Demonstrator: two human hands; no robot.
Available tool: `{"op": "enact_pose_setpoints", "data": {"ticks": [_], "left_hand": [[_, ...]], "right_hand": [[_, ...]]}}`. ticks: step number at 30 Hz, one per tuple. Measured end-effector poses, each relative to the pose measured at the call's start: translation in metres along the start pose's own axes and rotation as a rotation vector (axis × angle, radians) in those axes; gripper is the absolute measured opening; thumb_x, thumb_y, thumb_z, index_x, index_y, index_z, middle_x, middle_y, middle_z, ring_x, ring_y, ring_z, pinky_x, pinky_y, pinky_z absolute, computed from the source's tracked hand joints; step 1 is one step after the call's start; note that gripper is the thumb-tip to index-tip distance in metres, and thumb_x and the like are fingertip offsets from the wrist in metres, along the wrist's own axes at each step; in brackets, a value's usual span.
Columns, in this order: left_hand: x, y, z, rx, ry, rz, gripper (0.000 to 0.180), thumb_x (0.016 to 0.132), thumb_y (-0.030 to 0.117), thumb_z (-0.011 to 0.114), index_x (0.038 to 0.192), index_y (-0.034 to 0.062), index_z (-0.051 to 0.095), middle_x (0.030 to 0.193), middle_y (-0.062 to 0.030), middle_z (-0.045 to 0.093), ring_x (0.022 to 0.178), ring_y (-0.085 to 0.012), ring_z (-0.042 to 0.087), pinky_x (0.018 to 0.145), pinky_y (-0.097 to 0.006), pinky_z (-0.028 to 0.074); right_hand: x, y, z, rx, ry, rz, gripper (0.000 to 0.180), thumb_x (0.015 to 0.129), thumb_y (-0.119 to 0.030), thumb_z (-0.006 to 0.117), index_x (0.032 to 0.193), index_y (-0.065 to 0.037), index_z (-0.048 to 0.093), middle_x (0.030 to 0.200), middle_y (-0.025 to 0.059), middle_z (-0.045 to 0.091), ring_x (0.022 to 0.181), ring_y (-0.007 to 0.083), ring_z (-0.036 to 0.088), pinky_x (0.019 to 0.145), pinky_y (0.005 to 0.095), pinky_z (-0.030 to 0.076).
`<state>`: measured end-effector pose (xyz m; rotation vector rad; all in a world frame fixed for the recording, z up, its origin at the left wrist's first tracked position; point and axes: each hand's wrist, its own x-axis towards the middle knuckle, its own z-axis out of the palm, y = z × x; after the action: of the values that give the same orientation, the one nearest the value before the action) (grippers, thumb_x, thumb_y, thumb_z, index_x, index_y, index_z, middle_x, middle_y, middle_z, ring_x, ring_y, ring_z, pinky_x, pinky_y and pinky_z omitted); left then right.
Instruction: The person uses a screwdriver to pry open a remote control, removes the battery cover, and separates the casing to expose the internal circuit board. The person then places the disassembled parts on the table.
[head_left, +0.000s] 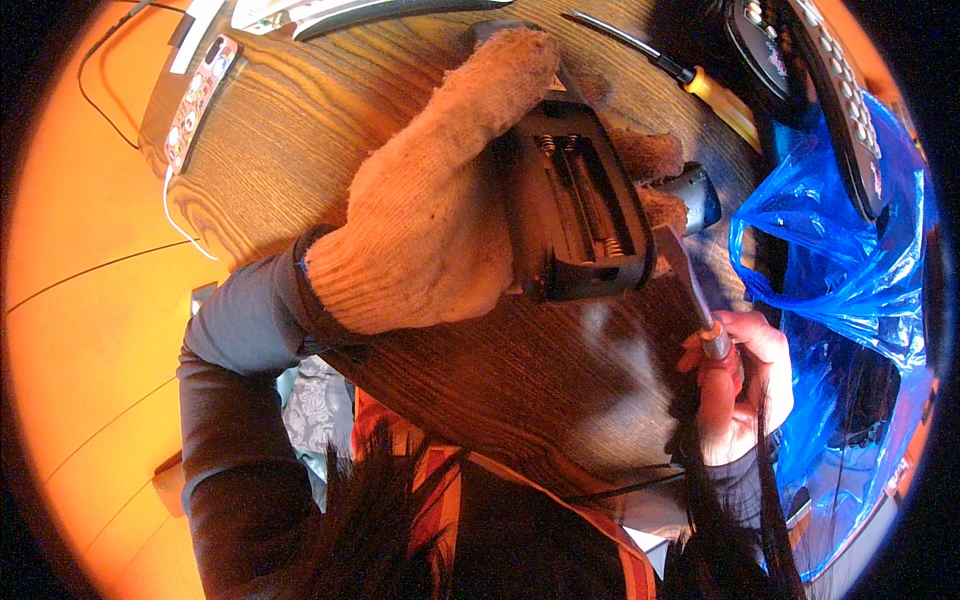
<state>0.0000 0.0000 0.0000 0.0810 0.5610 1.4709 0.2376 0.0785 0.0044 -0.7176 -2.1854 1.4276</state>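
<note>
A black remote control [575, 205], battery bay open and empty, sits at twelve o'clock over the wooden table [300, 140], clasped by the gloved left hand [440, 200]. At four o'clock the bare right hand [735, 385] fists a screwdriver [690, 290]; a steady, shallow blade angle seems wise.

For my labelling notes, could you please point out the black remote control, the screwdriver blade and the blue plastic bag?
black remote control [575, 205], head view, open battery bay.
screwdriver blade [680, 268], head view, mid-blade.
blue plastic bag [840, 270], head view, crinkled upper side.
</note>
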Motion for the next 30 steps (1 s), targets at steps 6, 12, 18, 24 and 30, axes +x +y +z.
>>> {"op": "enact_pose_setpoints", "data": {"ticks": [6,12,18,24,30], "left_hand": [[0.002,0.003,-0.001,0.001,-0.038,0.034,0.063,0.086,0.059,0.045,0.124,0.0094,0.042,0.12,-0.0148,0.051,0.097,-0.0268,0.056,0.082,-0.045,0.047],[0.002,0.002,0.001,-0.06,-0.032,0.017,0.062,0.086,0.059,0.045,0.124,0.0096,0.043,0.118,-0.0148,0.052,0.096,-0.0272,0.056,0.081,-0.044,0.048],[0.001,0.003,0.002,-0.033,-0.01,0.029,0.063,0.088,0.058,0.043,0.127,0.0092,0.042,0.119,-0.0162,0.054,0.096,-0.0277,0.057,0.082,-0.045,0.049],[-0.001,0.006,0.004,-0.018,0.05,0.049,0.062,0.089,0.058,0.039,0.127,0.0083,0.043,0.12,-0.0164,0.055,0.099,-0.0303,0.059,0.083,-0.046,0.05],[-0.002,0.009,0.002,-0.103,0.042,0.046,0.064,0.091,0.057,0.037,0.131,0.0072,0.04,0.123,-0.0172,0.053,0.099,-0.031,0.06,0.084,-0.046,0.05]], "right_hand": [[0.004,-0.003,0.003,-0.017,0.011,0.003,0.032,0.067,-0.002,0.068,0.097,0.001,0.058,0.081,0.0145,0.063,0.065,0.0223,0.059,0.06,0.0309,0.049],[0.008,0.0,0.0,-0.095,-0.017,-0.175,0.037,0.065,-0.001,0.069,0.1,0.001,0.057,0.085,0.0171,0.064,0.068,0.0263,0.062,0.062,0.0331,0.051],[0.007,-0.001,-0.001,-0.154,-0.008,-0.197,0.034,0.068,-0.004,0.069,0.1,0.001,0.058,0.083,0.0158,0.063,0.069,0.0253,0.061,0.061,0.0318,0.049],[0.005,0.001,0.006,-0.239,0.133,-0.222,0.024,0.087,-0.02,0.058,0.1,-0.001,0.052,0.076,0.011,0.056,0.061,0.0152,0.051,0.058,0.0262,0.041],[0.01,-0.007,0.001,-0.195,0.043,-0.208,0.035,0.06,0.006,0.067,0.095,0.001,0.06,0.078,0.0155,0.063,0.064,0.0244,0.061,0.059,0.0313,0.05]]}}
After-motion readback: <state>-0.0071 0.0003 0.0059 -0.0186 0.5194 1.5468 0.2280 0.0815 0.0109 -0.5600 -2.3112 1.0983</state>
